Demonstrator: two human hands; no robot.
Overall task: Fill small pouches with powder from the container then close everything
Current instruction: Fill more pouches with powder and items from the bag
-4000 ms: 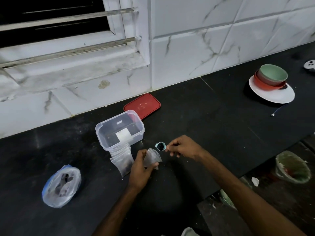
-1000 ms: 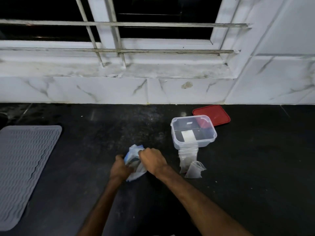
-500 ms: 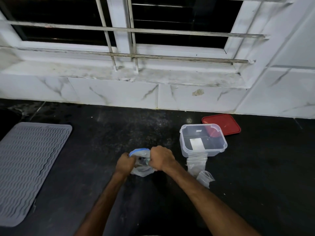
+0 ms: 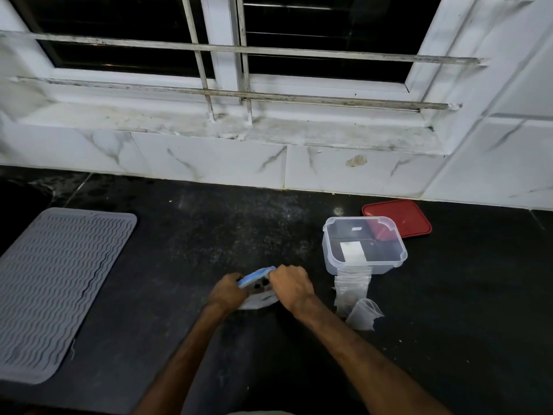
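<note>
Black speckled table [image 4: 209,229]. Grey wavy-ribbed mat [image 4: 57,289] lies flat on it, well left of the left hand [image 4: 227,292], near edge cut by the frame. Beyond the right hand [image 4: 291,287]: white marble-veined tile wall [image 4: 209,160], with a brownish spot [image 4: 356,160] on one tile. Above that, a grimy sill [image 4: 179,121], window bars [image 4: 245,50] and dark panes [image 4: 329,31].

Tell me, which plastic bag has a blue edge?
The bag gripped by the left hand and right hand; the small pouches by the container have none.
</note>
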